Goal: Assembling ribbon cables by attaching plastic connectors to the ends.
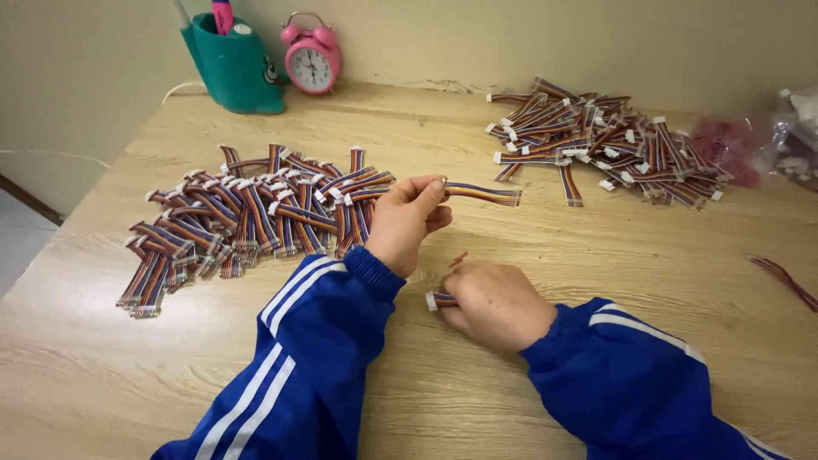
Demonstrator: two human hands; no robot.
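A pale wood-grain tabletop (511, 255) stands against a beige wall. The left hand (407, 220) pinches a striped ribbon cable (481, 193) above it; the right hand (494, 302) rests clenched on another cable (438, 299). Cable piles (247, 217) lie left and far right (605, 140), near a pink clock (312, 58)

Rainbow-striped cables (247, 217), pink clock (312, 58)

Two striped ribbon cables (482, 193), white-plugged, held above table.
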